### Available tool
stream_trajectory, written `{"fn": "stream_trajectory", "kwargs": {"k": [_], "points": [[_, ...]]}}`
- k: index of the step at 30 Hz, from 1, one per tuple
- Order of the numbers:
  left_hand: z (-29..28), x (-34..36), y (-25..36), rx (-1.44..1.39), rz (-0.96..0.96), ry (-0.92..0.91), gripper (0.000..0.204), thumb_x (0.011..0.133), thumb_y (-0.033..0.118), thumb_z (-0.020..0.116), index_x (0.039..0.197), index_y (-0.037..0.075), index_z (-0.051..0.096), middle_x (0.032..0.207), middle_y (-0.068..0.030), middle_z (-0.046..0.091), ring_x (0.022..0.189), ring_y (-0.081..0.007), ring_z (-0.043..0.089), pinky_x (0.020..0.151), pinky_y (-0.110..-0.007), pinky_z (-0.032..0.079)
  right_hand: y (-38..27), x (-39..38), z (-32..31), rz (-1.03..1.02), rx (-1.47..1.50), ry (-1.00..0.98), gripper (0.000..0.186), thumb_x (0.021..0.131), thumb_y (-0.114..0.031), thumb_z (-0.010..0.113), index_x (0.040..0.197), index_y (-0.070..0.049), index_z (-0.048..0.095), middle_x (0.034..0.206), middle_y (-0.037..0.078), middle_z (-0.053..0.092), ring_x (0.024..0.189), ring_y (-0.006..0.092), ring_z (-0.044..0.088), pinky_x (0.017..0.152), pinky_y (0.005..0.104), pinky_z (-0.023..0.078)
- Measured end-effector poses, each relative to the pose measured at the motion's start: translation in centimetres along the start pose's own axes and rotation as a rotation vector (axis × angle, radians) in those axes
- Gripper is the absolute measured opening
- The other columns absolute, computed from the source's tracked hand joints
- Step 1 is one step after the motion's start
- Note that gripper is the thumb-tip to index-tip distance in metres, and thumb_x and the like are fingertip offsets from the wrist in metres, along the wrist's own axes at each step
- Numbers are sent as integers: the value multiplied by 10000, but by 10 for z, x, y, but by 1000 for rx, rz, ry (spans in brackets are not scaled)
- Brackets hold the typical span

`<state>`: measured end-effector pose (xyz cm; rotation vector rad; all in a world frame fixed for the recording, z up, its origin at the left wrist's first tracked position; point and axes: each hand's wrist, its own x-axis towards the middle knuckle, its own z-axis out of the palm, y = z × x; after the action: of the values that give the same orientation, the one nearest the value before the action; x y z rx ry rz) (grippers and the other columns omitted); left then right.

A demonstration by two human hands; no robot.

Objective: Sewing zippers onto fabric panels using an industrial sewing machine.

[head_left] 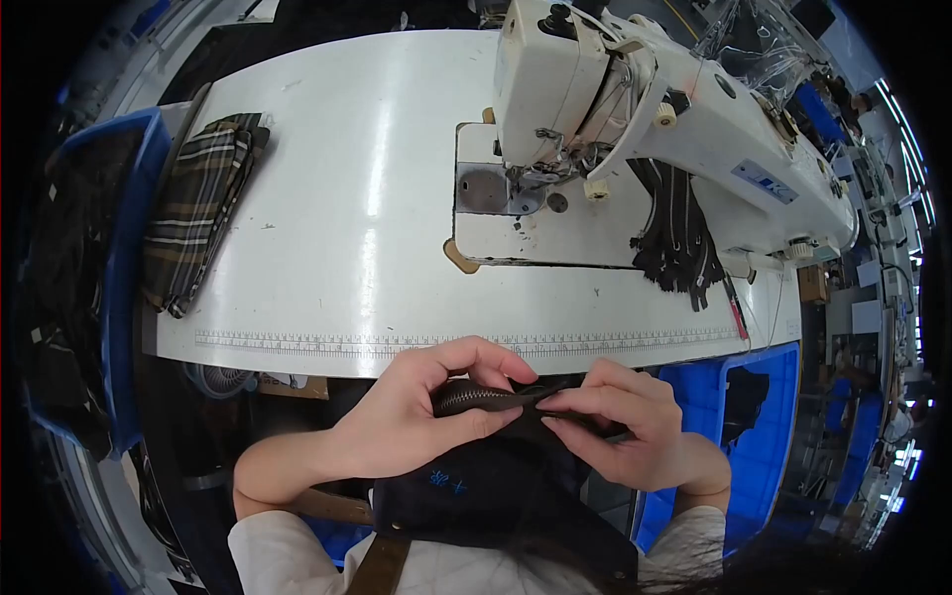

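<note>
In front of a dark apron (496, 476), just short of the white table (317, 248): a dark brown zipper (471, 398), with a fine, gently curved row of pale teeth. Pinched between thumb and fingers by left hand (407, 412) and right hand (635, 421) alike. Farther off, dark zippers (682, 230) beside a sewing machine (714, 129).

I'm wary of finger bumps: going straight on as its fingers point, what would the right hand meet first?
Beyond the dark zipper piece it pinches, the right hand would probably meet the left hand first; depth is unclear.
</note>
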<state>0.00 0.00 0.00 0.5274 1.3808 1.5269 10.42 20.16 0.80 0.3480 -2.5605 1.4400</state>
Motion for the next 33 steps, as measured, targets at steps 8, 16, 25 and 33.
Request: {"fn": "stream_trajectory", "kwargs": {"k": [8,16,25,33], "points": [[-2,1,-3,204,69,-77,166,876,48,608,1030,-10,626,892,-31,573,861,-86,520,783,-238,404,-2,-1,0,54,45,3,228,712,29,729,923,-41,677,662,21,500,482,95,474,424,229,340],[6,0,-6,22,80,18,138,868,40,623,995,-10,637,867,-16,578,840,-70,518,760,-218,395,10,-9,8,-396,-266,105,301,601,17,732,896,16,674,646,-4,449,458,93,428,383,218,312],[10,0,-6,-55,36,48,116,853,39,639,963,4,638,848,13,584,799,-43,500,709,-203,391,7,-10,8,-593,-440,126,304,605,1,728,899,52,669,633,-9,421,454,90,377,374,213,281],[9,1,-4,28,-47,29,109,837,72,653,920,6,629,775,39,576,730,-15,481,649,-178,373,-3,2,-8,244,299,-27,113,784,-7,717,870,-40,652,772,14,546,575,26,455,465,196,318]]}}
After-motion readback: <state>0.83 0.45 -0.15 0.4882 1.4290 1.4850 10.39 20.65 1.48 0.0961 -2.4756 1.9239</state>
